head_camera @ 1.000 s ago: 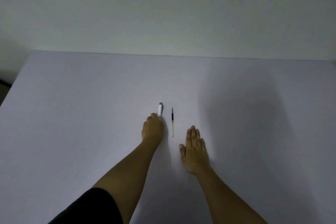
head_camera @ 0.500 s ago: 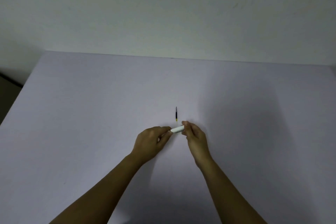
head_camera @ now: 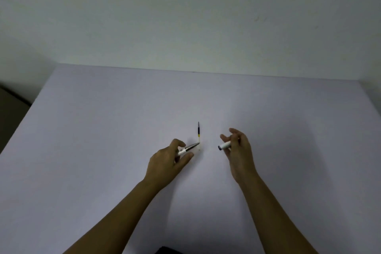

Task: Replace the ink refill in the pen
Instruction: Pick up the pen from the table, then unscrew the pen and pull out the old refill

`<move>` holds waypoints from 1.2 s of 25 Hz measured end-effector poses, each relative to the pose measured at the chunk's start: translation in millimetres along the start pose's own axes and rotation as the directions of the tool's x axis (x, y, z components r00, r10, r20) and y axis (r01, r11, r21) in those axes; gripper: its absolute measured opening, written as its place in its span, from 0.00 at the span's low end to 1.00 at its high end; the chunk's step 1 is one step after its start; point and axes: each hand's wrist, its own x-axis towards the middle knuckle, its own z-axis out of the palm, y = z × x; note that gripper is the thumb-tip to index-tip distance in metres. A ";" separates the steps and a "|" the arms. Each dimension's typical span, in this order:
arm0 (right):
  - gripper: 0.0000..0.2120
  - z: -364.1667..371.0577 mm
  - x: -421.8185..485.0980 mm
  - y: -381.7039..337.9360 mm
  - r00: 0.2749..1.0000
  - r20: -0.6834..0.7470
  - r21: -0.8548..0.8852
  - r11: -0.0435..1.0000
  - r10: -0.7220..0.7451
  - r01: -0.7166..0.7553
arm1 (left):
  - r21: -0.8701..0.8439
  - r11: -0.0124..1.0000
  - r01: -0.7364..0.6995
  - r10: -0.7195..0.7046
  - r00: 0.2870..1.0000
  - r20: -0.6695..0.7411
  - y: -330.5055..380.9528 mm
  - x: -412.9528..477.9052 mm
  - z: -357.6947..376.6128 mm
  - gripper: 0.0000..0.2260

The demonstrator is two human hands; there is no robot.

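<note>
My left hand (head_camera: 167,161) pinches the pen body (head_camera: 188,148), a slim silvery-white piece that points up and to the right, just above the table. A short white piece with a dark open end, the pen's cap (head_camera: 224,146), sits in my right hand (head_camera: 239,150), a hand's width to the right. A thin ink refill (head_camera: 198,132) lies flat on the table between and beyond the hands; it is dark at the far end, with a yellow band and a pale near end. The pen body's tip overlaps the refill's near end.
The work surface is a pale lilac table (head_camera: 103,130) set against a plain white wall (head_camera: 185,16). Its left edge drops to a dark floor (head_camera: 10,109). A dark patch of clothing (head_camera: 169,250) shows at the bottom edge.
A second ago the left hand closed on the pen on the table and the right lay flat. Then both hands gripped it together. Now cap and body are pulled apart, one in each hand.
</note>
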 end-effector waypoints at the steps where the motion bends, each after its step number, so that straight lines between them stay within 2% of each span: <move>1: 0.12 -3.5 -2.4 -5.4 0.999 0.027 0.024 0.999 0.046 -0.046 | -0.079 0.997 0.010 -0.009 1.000 0.010 2.4 -3.1 -3.5 0.08; 3: 0.15 -6.1 -15.3 -12.4 0.984 0.144 -0.073 0.993 0.105 -0.095 | -0.218 0.976 0.014 -0.011 1.000 0.019 10.2 -7.0 -11.0 0.04; 4: 0.16 -5.9 -24.0 -13.7 0.971 0.217 -0.175 0.983 0.100 -0.062 | -0.267 0.964 0.015 -0.008 1.000 0.027 15.3 -7.8 -15.4 0.03; 6: 0.13 -4.8 -42.1 -17.1 0.931 0.362 -0.362 0.926 0.037 0.104 | -0.316 0.949 0.005 0.013 0.998 0.054 26.0 -10.8 -23.6 0.07; 8: 0.11 -3.0 -55.4 -21.1 0.896 0.443 -0.398 0.888 -0.031 0.228 | -0.323 0.946 -0.026 0.058 0.994 0.088 34.7 -15.6 -29.6 0.10; 10: 0.11 -1.2 -63.6 -25.0 0.893 0.439 -0.341 0.902 -0.097 0.265 | -0.322 0.945 -0.059 0.096 0.990 0.103 41.7 -19.7 -34.3 0.09; 13: 0.09 1.4 -73.3 -29.3 0.914 0.384 -0.206 0.952 -0.134 0.227 | -0.261 0.953 -0.156 0.184 0.979 0.085 51.3 -21.5 -41.6 0.08; 16: 0.08 0.6 -76.8 -30.0 0.944 0.311 -0.218 0.958 -0.114 0.188 | -0.196 0.950 -0.242 0.264 0.960 0.096 55.4 -24.4 -46.3 0.09; 19: 0.10 -4.3 -79.2 -30.0 0.920 0.379 -0.209 0.959 -0.099 0.189 | -0.264 0.950 -0.165 0.211 0.965 0.157 52.8 -24.4 -51.5 0.11; 21: 0.07 -6.8 -79.8 -33.3 0.895 0.435 -0.170 0.966 -0.102 0.193 | -0.231 0.955 -0.188 0.232 0.955 0.183 52.1 -21.2 -57.1 0.11; 24: 0.08 -11.7 -75.9 -44.4 0.899 0.418 -0.302 0.914 -0.130 0.273 | -0.071 0.946 -0.317 0.325 0.930 0.174 56.7 -18.8 -64.9 0.12; 26: 0.03 -13.5 -73.7 -53.5 0.906 0.394 -0.426 0.843 -0.156 0.330 | 0.013 0.933 -0.359 0.352 0.922 0.163 58.8 -18.5 -69.5 0.15; 27: 0.06 -15.1 -71.8 -55.3 0.895 0.410 -0.473 0.798 -0.177 0.374 | 0.057 0.923 -0.382 0.369 0.916 0.159 59.3 -18.6 -70.5 0.16; 28: 0.08 -15.3 -72.2 -58.1 0.886 0.427 -0.503 0.766 -0.182 0.400 | 0.078 0.915 -0.396 0.381 0.911 0.157 59.4 -18.7 -70.8 0.15; 30: 0.05 -16.1 -71.4 -60.2 0.857 0.468 -0.492 0.742 -0.217 0.456 | 0.024 0.925 -0.378 0.371 0.916 0.154 59.8 -19.0 -70.0 0.12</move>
